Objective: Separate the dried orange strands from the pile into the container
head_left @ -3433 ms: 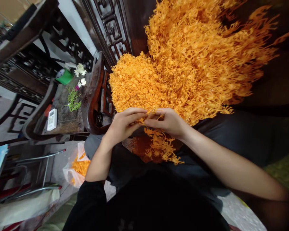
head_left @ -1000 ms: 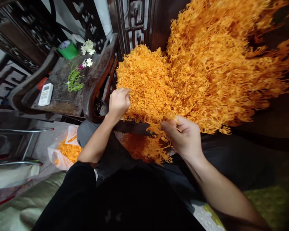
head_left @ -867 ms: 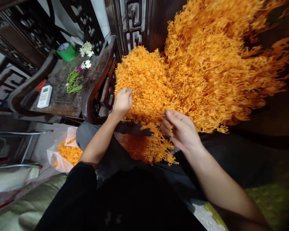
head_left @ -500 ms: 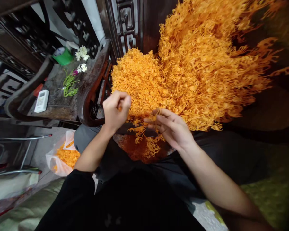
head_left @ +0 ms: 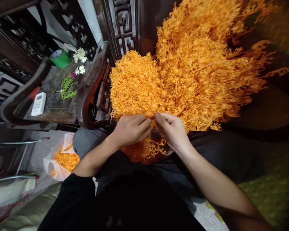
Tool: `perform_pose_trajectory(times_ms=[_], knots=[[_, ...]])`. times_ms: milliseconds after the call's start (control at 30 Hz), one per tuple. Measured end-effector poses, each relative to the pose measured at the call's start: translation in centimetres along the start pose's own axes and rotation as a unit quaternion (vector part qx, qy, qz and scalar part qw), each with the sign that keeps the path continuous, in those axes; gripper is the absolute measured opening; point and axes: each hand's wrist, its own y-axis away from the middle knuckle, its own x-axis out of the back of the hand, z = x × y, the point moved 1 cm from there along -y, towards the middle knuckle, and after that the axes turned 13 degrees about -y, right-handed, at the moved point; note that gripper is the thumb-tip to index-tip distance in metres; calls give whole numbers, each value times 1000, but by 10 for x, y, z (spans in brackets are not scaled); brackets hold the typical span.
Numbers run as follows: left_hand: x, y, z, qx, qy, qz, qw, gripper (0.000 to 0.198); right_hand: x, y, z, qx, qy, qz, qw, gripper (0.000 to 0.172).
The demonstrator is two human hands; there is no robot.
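My left hand point(head_left: 132, 129) and my right hand point(head_left: 172, 131) meet over my lap, their fingertips almost touching. Both are pinched closed on a thin orange plastic sprig point(head_left: 152, 117), mostly covered by the fingers. Just beyond them rises a dense pile of orange plastic sprigs point(head_left: 137, 83). It runs into a taller heap of longer, branching orange sprigs point(head_left: 202, 70) on the right. Below my hands, between my legs, loose orange sprigs point(head_left: 154, 149) lie on a reddish-brown surface I cannot make out clearly.
A dark carved wooden armrest point(head_left: 93, 93) stands at the left. Beyond it, a wooden seat holds a green tape roll point(head_left: 60, 57), a white remote control point(head_left: 39, 104), green stems point(head_left: 68, 86) and white flowers point(head_left: 80, 55). A plastic bag point(head_left: 60, 171) with orange pieces sits on the floor.
My left hand has come down and right from beside the pile to meet my right hand. My right hand's fingers, looser before around an orange sprig, have closed into a pinch.
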Motion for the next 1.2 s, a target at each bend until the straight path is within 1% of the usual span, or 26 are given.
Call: perform_pose_trajectory(times_ms=[67, 133, 167, 233, 267, 333, 400, 467, 533, 600, 633, 667, 733, 767, 800, 833, 867, 900, 933, 967, 1033, 1067, 1133, 1200], knots=[[5, 0, -2, -18, -14, 14, 1000, 17, 0, 0, 0, 21, 63, -6, 998, 46], [8, -1, -7, 2, 4, 27, 1000, 15, -1, 1, -2, 50, 126, -15, 991, 42], [9, -2, -11, 17, 31, 32, 999, 16, -2, 2, -2, 66, 156, -21, 985, 40], [10, -5, -19, 41, 125, 25, 991, 16, -3, 3, -5, 96, 206, -52, 973, 37], [10, -6, -23, 47, 188, 9, 981, 16, -3, 4, -5, 103, 223, -81, 966, 36], [11, -9, -28, 53, 311, -47, 948, 16, -3, 6, -7, 98, 232, -149, 956, 36], [11, -10, -30, 80, 380, -98, 916, 14, -3, 7, -7, 81, 225, -198, 951, 37], [12, -10, -29, 140, 405, -109, 897, 9, -5, 7, -7, 86, 222, -199, 951, 39], [10, -9, -25, 208, 421, -98, 878, 5, -7, 7, -7, 107, 230, -173, 952, 38], [8, -9, -25, 247, 426, -83, 867, 2, -9, 7, -8, 119, 239, -142, 953, 37], [7, -8, -27, 254, 413, -73, 872, 1, -8, 8, -9, 117, 243, -129, 954, 36], [5, -8, -32, 259, 385, -56, 884, 2, -7, 9, -10, 114, 242, -119, 956, 36], [0, -5, -50, 296, 292, 0, 910, 5, -1, 11, -14, 107, 221, -101, 964, 37], [-3, -3, -61, 328, 235, 34, 915, 7, 2, 12, -17, 102, 196, -89, 971, 38], [-8, -1, -71, 374, 185, 65, 906, 8, 6, 13, -19, 95, 156, -72, 980, 39], [-15, 1, -80, 407, 153, 70, 898, 8, 9, 13, -20, 82, 105, -54, 990, 39], [-24, 2, -86, 412, 135, 59, 899, 11, 11, 12, -22, 64, 47, -37, 996, 39], [-35, 2, -89, 395, 129, 42, 909, 20, 12, 9, -22, 44, -11, -24, 999, 37], [-46, 2, -90, 364, 125, 24, 923, 28, 12, 7, -22, 26, -64, -18, 997, 36], [-57, 1, -88, 325, 117, 4, 938, 31, 12, 3, -21, 8, -107, -18, 994, 35], [-75, -2, -83, 272, 87, -40, 957, 36, 10, -2, -19, -16, -150, -31, 988, 38], [-81, -3, -81, 255, 71, -61, 962, 38, 9, -4, -18, -21, -155, -38, 987, 40], [-82, -4, -80, 238, 55, -86, 966, 40, 10, -6, -16, -26, -150, -43, 987, 45], [-70, -5, -78, 231, 80, -72, 967, 34, 11, -4, -16, -20, -147, -39, 988, 51]])
